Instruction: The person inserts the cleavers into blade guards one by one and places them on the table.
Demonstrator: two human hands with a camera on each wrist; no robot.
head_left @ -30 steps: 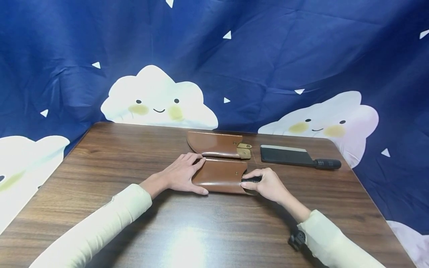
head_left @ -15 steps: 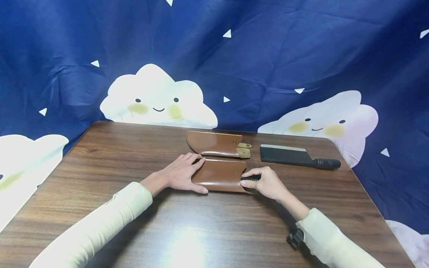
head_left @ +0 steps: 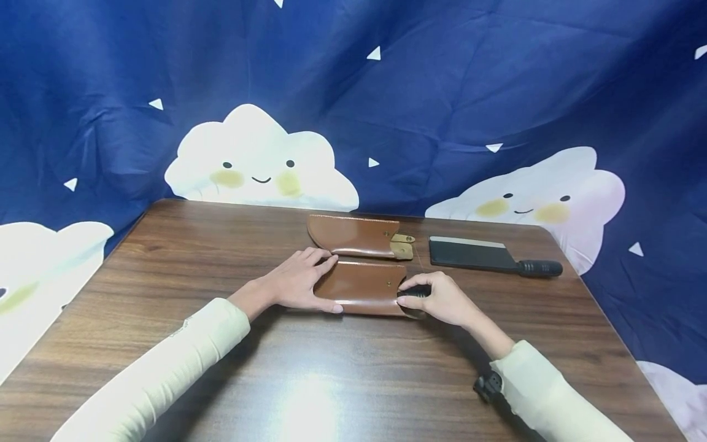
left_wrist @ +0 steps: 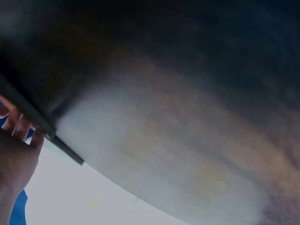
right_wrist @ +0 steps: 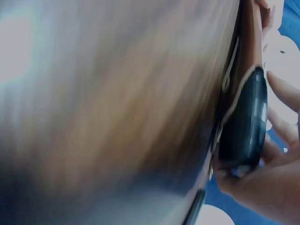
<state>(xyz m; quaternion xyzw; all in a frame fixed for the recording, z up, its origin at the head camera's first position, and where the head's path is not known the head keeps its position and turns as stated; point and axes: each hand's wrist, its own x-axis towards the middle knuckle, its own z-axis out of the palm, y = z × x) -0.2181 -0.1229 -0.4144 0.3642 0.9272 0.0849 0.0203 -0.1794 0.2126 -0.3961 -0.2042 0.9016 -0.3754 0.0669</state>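
A brown leather knife sheath [head_left: 359,282] lies flat on the wooden table. My left hand [head_left: 298,279] rests across its left end, fingers at the back edge and thumb along the front. In the left wrist view, fingers [left_wrist: 18,126] lie against a dark edge. At the sheath's right mouth, my right hand [head_left: 444,298] pinches the black handle [right_wrist: 243,126] of a knife between thumb and fingers. The handle barely protrudes, and the leather hides the blade. A tan strap end lies under the handle, near the right fingertips.
Just behind lies another brown sheath [head_left: 353,236] with a rounded left end and a tan snap strap [head_left: 405,239]. To its right is a black cleaver [head_left: 469,255], handle pointing right. The table's back edge meets a blue cloud-print curtain [head_left: 397,123].
My left thumb has shifted slightly back, from the sheath's front edge onto its face. My right hand keeps its pinch on the handle, almost still.
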